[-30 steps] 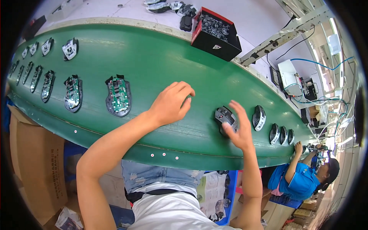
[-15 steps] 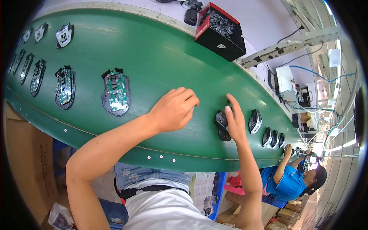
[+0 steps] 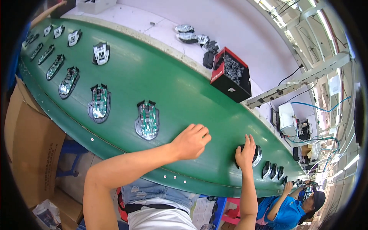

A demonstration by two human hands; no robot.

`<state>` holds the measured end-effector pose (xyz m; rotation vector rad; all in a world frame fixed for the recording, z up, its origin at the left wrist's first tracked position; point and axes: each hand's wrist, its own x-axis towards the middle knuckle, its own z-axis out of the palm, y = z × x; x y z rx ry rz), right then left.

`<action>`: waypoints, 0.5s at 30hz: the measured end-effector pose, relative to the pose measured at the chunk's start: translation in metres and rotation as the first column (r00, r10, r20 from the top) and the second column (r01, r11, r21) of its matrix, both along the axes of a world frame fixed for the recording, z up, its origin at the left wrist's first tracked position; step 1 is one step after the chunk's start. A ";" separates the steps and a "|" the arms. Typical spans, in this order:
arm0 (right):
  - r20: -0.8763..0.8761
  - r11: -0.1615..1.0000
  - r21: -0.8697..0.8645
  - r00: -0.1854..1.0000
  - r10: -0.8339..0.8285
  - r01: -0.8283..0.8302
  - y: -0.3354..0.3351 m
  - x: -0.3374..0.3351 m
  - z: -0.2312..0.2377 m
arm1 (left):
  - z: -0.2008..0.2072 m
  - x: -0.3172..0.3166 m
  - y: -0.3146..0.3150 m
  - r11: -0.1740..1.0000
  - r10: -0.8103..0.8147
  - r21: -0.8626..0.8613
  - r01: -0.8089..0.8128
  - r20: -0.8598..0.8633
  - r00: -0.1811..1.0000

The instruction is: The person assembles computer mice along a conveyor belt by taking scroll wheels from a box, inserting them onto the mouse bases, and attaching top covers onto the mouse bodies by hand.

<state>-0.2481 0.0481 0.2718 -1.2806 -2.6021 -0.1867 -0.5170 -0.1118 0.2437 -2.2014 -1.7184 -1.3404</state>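
My right hand [image 3: 246, 153] lies over a black computer mouse shell [image 3: 237, 158], thumb on the near side and fingers reaching along it; most of the shell is hidden under the hand. Close beside it is another mouse shell with a light edge [image 3: 258, 155]. My left hand [image 3: 193, 142] hovers above the green belt with its fingers curled in; whatever they may hold is hidden. Left of that hand lies a mouse base with a green circuit board [image 3: 148, 122], and a second such base [image 3: 100, 103] sits farther left.
More circuit-board bases [image 3: 69, 82] and white-and-black shells [image 3: 101, 53] line the belt [image 3: 168, 82] at left. Several shells [image 3: 267, 169] stand at right. A box of small dark parts [image 3: 233, 74] rests on the far ledge. A co-worker in blue [image 3: 285, 210] works at right.
My right hand has closed over the black mouse shell and brought it nearer the light-edged shell. My left hand stays curled. The view has shifted, with more of the left row showing.
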 end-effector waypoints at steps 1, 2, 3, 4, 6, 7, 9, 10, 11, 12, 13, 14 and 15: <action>-0.021 0.998 0.047 0.999 0.043 -0.042 0.000 -0.014 0.007 | 0.001 -0.001 0.000 1.000 0.003 0.021 -0.003 -0.020 1.000; -0.039 0.997 0.059 0.998 0.048 -0.046 0.000 -0.030 0.016 | 0.001 -0.003 -0.001 0.999 0.009 0.040 -0.008 -0.040 0.999; -0.106 0.990 0.031 0.985 0.137 -0.134 0.002 -0.049 0.027 | 0.001 -0.004 -0.001 0.999 0.014 0.051 -0.012 -0.059 0.998; -0.176 0.975 0.011 0.959 0.222 -0.224 0.006 -0.069 0.034 | -0.002 -0.006 -0.001 0.998 0.035 0.062 -0.031 -0.052 0.998; -0.268 0.942 0.041 0.904 0.333 -0.334 0.019 -0.113 0.047 | -0.004 -0.010 0.000 0.995 0.060 0.087 -0.054 -0.065 0.996; -0.318 0.916 0.087 0.860 0.398 -0.392 0.030 -0.138 0.053 | -0.006 -0.012 0.000 0.996 0.060 0.063 -0.057 -0.052 0.997; -0.388 0.881 0.158 0.793 0.471 -0.446 0.064 -0.182 0.070 | -0.005 -0.013 0.002 0.999 0.034 0.036 -0.033 -0.036 0.999; -0.417 0.874 0.173 0.770 0.482 -0.454 0.086 -0.204 0.075 | -0.002 -0.013 0.001 0.998 0.047 0.042 -0.045 -0.059 0.997; -0.439 0.876 0.156 0.762 0.476 -0.457 0.107 -0.224 0.081 | 0.000 -0.013 0.000 0.999 0.038 0.028 -0.036 -0.058 0.998; -0.464 0.879 0.137 0.754 0.465 -0.457 0.130 -0.244 0.081 | 0.001 -0.016 -0.003 1.000 0.025 0.012 -0.025 -0.060 0.998; -0.456 0.899 0.145 0.778 0.432 -0.414 0.163 -0.255 0.074 | 0.001 -0.016 -0.003 0.999 0.037 0.002 -0.037 -0.033 0.999; -0.392 0.958 -0.069 0.891 0.229 -0.277 0.194 -0.262 0.068 | 0.001 -0.017 -0.004 0.999 0.025 -0.024 -0.026 -0.043 0.999; -0.342 0.971 -0.161 0.933 0.114 -0.178 0.230 -0.254 0.058 | 0.001 -0.014 0.001 0.999 0.005 -0.038 -0.007 -0.052 0.999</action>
